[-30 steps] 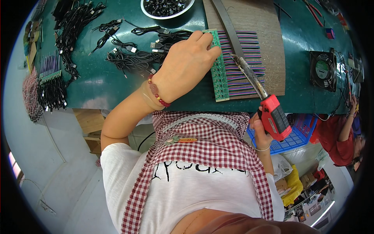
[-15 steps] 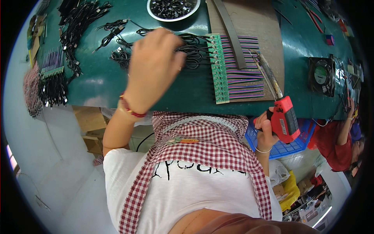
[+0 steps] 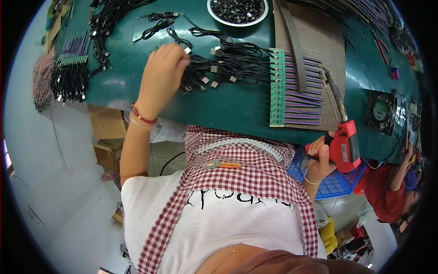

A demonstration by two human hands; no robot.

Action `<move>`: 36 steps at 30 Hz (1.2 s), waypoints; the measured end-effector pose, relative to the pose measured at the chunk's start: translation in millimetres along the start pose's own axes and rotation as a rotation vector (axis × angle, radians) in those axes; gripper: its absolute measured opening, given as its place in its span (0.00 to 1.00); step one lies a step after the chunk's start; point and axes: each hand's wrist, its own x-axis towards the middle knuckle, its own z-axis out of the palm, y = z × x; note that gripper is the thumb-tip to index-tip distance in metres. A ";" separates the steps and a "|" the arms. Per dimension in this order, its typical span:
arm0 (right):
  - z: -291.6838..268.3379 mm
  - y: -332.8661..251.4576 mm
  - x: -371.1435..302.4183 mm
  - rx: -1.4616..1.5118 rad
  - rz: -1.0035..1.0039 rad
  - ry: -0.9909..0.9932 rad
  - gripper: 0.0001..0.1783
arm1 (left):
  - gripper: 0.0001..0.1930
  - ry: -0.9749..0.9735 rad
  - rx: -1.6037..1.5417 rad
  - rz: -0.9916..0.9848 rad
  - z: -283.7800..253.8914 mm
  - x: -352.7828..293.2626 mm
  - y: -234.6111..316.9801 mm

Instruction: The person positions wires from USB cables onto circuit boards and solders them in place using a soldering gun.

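My right hand (image 3: 320, 160) is wrapped around the handle of a red and black soldering gun (image 3: 345, 148), its long metal tip slanting up over the board. Beside it lies a row of green circuit boards (image 3: 277, 91), with thin coloured wires on the right side and black cables on several upper boards. My left hand (image 3: 164, 71) is at the left end of the black USB cables (image 3: 237, 64), fingers curled in and fingertips hidden; whatever they grip cannot be made out. A grey metal bar (image 3: 294, 50) rests across the coloured wires.
A white bowl (image 3: 263, 19) of small dark parts stands at the back. More black cables (image 3: 98, 36) lie at the left, with finished-looking wired boards (image 3: 73, 60) hanging over the edge. At the right are a fan (image 3: 382, 112), red-handled pliers (image 3: 382, 48) and another person's arm (image 3: 399, 176).
My left hand has drawn back leftward from above the cables to their left end. The soldering gun stays in my right hand, and the whole view has shifted slightly.
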 end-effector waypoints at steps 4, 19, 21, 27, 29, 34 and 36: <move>8.5 -2.9 3.2 0.038 0.021 0.026 0.18 | 0.14 -0.056 0.035 0.149 23.2 14.3 11.4; 5.6 -5.0 10.5 0.087 -0.011 0.074 0.19 | 0.21 0.274 -0.708 -0.188 -36.7 6.0 16.4; 5.9 -7.3 11.8 0.082 -0.009 0.067 0.19 | 0.19 0.313 -1.050 -0.292 -16.1 -10.0 34.8; 4.1 -7.8 12.8 0.086 -0.007 0.055 0.20 | 0.23 0.084 -2.091 -0.794 14.6 -57.9 93.6; 1.2 -6.8 14.1 0.111 -0.005 0.042 0.20 | 0.25 -0.087 -2.168 -0.898 12.0 -66.3 99.7; -1.3 -6.4 17.5 0.138 -0.005 0.002 0.17 | 0.22 -0.579 -1.882 -0.753 -0.7 -58.1 90.8; 0.3 -6.6 16.3 0.147 -0.014 0.005 0.18 | 0.16 -0.530 -0.863 -0.337 6.1 -46.3 95.8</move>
